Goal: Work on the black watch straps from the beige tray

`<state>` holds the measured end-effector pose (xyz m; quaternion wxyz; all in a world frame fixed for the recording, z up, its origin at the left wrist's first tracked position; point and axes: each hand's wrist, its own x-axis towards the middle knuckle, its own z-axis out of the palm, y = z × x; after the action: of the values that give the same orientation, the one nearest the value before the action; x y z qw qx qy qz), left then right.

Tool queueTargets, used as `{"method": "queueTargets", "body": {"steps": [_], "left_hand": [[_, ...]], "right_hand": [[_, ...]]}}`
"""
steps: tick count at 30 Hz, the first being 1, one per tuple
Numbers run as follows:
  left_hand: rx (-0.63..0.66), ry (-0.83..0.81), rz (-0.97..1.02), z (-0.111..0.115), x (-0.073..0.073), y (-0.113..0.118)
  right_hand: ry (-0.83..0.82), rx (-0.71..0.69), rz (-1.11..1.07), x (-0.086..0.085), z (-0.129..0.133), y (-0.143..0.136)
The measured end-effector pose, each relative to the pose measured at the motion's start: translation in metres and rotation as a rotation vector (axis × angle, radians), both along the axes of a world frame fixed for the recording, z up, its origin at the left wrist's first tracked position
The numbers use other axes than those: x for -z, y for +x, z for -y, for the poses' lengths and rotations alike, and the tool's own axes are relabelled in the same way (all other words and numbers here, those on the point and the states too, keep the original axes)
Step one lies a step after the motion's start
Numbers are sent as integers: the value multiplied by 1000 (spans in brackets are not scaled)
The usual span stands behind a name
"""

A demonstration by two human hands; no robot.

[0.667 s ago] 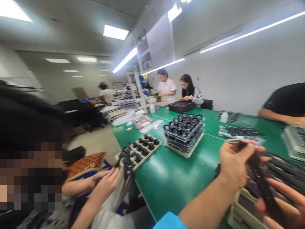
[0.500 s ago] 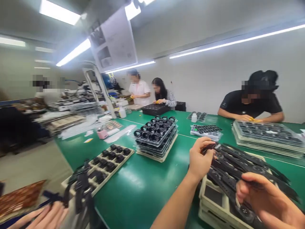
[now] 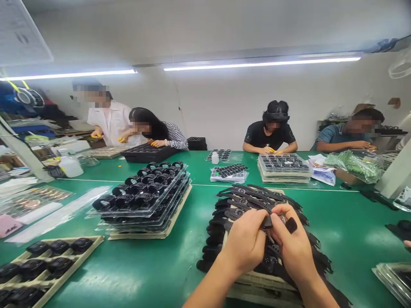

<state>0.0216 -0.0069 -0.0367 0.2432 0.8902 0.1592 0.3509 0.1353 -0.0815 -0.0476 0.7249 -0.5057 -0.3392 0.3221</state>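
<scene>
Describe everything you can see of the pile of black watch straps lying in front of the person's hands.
The pile of black watch straps lies fanned across a stack of pale trays on the green table. The straps look matte and rubbery, long and narrow, some with holes. They overlap loosely, ends spilling past the tray edges. The left hand and right hand rest on the near part of the pile, pinching one strap between them.

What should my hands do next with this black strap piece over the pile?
Probably press the two ends together: both the left hand and the right hand pinch one small black strap piece between fingertips, just above the pile of straps, so it looks mid-assembly, not ready to set down.
</scene>
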Motion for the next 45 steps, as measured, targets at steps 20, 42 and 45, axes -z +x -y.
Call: {"method": "queueTargets", "body": {"steps": [20, 42, 45], "left_hand": [[113, -310, -15, 4, -13, 3], [247, -971, 416, 4, 6, 17], [212, -963, 424, 2, 5, 18]], "right_hand": [[-5, -54, -88, -10, -2, 7], [3, 34, 104, -6, -2, -9], [32, 94, 104, -5, -3, -6]]}}
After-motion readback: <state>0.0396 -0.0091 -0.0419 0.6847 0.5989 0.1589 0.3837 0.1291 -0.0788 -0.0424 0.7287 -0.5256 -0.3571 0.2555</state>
